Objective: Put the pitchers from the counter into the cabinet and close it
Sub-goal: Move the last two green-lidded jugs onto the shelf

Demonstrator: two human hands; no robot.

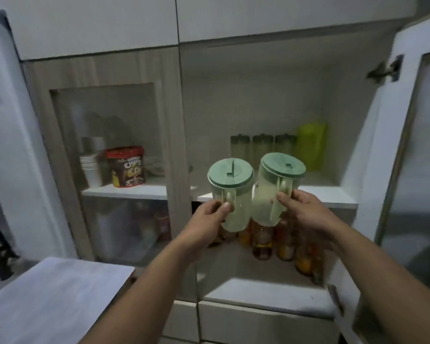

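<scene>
I hold two pale green pitchers with green lids in front of the open cabinet. My left hand (209, 214) grips the handle of the left pitcher (230, 180). My right hand (305, 207) grips the handle of the right pitcher (279, 177). Both pitchers hang side by side, almost touching, just in front of the upper shelf's (328, 194) front edge. The cabinet's right door (412, 145) is swung open to my right, and its left door (109, 135) with a frosted pane is closed.
At the back of the upper shelf stand three tall capped containers (262, 145) and a lime green container (312, 142). Several bottles (281, 244) fill the lower shelf. Behind the left door are paper cups (91, 167) and a cereal tub (126, 166). A white counter (47, 294) lies lower left.
</scene>
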